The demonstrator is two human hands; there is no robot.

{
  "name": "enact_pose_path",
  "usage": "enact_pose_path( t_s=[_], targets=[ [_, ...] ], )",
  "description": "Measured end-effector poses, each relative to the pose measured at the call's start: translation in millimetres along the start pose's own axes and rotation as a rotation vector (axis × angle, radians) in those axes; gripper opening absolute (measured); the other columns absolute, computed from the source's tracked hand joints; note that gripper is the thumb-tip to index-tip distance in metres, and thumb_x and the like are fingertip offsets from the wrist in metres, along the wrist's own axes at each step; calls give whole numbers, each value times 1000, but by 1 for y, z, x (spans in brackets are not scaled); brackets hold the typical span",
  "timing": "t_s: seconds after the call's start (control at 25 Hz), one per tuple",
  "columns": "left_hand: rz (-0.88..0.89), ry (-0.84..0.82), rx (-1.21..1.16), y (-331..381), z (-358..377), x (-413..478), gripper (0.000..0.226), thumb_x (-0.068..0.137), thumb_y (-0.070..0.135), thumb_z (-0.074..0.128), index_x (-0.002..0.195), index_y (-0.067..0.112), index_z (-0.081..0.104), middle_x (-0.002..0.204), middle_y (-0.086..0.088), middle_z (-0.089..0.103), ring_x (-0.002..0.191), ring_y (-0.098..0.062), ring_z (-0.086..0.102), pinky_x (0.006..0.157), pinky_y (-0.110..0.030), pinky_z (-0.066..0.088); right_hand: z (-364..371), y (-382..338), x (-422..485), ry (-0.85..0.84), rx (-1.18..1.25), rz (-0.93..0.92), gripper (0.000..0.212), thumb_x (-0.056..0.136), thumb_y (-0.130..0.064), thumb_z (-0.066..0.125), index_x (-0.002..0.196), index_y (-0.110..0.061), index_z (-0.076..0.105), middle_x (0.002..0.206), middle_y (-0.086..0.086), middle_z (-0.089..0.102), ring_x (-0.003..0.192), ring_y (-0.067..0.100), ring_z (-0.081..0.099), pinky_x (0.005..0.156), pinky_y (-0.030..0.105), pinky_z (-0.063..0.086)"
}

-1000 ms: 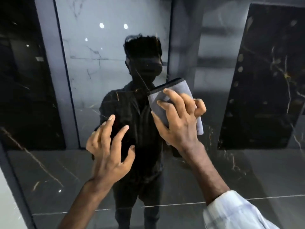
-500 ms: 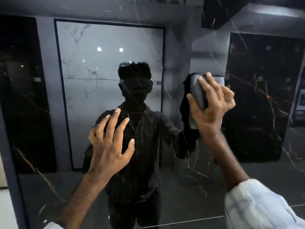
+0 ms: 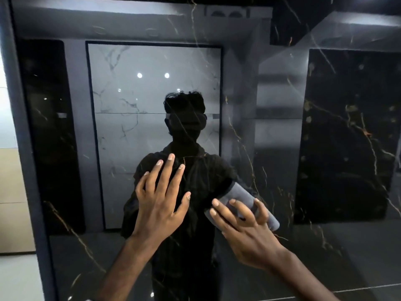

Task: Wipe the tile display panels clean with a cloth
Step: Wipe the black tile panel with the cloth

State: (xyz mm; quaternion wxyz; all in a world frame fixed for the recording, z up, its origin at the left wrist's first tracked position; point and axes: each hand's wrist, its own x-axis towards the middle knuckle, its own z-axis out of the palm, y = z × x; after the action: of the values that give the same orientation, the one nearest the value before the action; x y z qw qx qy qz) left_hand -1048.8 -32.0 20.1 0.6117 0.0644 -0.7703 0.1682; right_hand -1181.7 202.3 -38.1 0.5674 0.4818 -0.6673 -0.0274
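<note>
A: Where's the cloth (image 3: 249, 199) rn?

B: Folded grey pad, flat against the glossy black tile panel (image 3: 282, 127), low and a bit right of centre. Right hand (image 3: 245, 227) has it: fingers spread and bent over the pad, tips pressing it onto the tile. Looks like a press more than a full wrap, thumb side isn't clear.

A: Why folded?

B: Prob to give a firm, even face, so pressure spreads across the panel w/o the cloth bunching.

A: And the left hand (image 3: 161, 198)?

B: Holds nothing. Fingers long and fanned, palm toward the panel, just beside the right hand. Can't tell if the tips actually touch the tile or hover in front. My guess: it's bracing, or steadying the body for the wipe.

A: Risk there?

B: Bare fingers on a mirror finish = fresh smudges, imo. That patch would need another pass.

A: How far along?

B: Hard to say. The surface reflects the person and the pale marble panel (image 3: 152, 94) behind them sharply, w/ 2 ceiling lights, so it's fairly clean here. Only this 1 panel's in reach.
</note>
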Motion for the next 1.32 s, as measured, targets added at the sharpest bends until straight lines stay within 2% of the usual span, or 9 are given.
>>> enact_pose_path(
  t_s=[0.12,0.28,0.36,0.52,0.68,0.84,0.96,1.08,1.32],
  targets=[
    [-11,3,-10,0,0,1,64,95,42,58,151,13,50,167,-13,34,150,-33,33,113,-56,33,-11,44,31,163,128,-152,70,89,-32,73,155,-32,48,165,-8,39,137,21,48,102,61,37],
    [-20,13,-26,4,1,0,63,95,40,57,151,14,48,166,-14,35,149,-34,34,113,-58,34,-47,124,112,543,182,354,45,93,-32,77,135,-19,66,150,1,59,136,25,52,104,57,33],
    [-27,10,-31,7,2,-1,63,95,40,56,151,13,48,166,-14,34,150,-34,33,114,-58,32,-53,132,129,492,110,544,53,98,-39,65,146,-16,56,161,0,46,144,24,39,106,53,24],
    [-27,7,-24,5,1,0,64,95,41,54,152,14,46,167,-14,33,150,-33,32,114,-58,32,-48,119,107,187,-98,540,74,103,-58,41,165,-22,19,175,2,6,157,28,8,114,61,9],
    [-27,-6,-30,6,2,1,65,94,42,54,153,15,44,167,-13,33,151,-33,32,114,-58,31,-59,126,97,83,321,742,90,91,-74,44,165,-41,4,170,-8,-27,155,21,-28,117,69,0],
    [-34,5,-45,6,1,2,64,93,40,56,151,15,45,167,-13,33,150,-33,33,114,-58,32,-45,75,111,197,145,660,85,92,-61,47,166,-28,22,175,10,0,160,38,1,103,58,30],
    [-40,18,-101,4,-2,6,65,91,40,59,149,16,47,168,-14,29,146,-35,37,111,-56,31,-25,35,95,245,44,276,75,92,-50,61,159,-25,41,171,11,25,157,40,20,106,62,36],
    [-37,46,-168,3,-10,22,68,91,43,60,151,16,44,169,-16,23,143,-40,42,112,-53,28,-31,58,88,236,24,-12,67,91,-47,64,155,-31,48,168,6,34,156,35,27,109,64,36],
    [-30,53,-40,-13,-18,80,71,93,48,56,152,10,48,170,-17,24,144,-39,37,110,-59,34,-50,117,132,442,90,482,61,94,-45,61,151,-23,56,166,8,37,156,34,28,103,57,35]
  ],
)
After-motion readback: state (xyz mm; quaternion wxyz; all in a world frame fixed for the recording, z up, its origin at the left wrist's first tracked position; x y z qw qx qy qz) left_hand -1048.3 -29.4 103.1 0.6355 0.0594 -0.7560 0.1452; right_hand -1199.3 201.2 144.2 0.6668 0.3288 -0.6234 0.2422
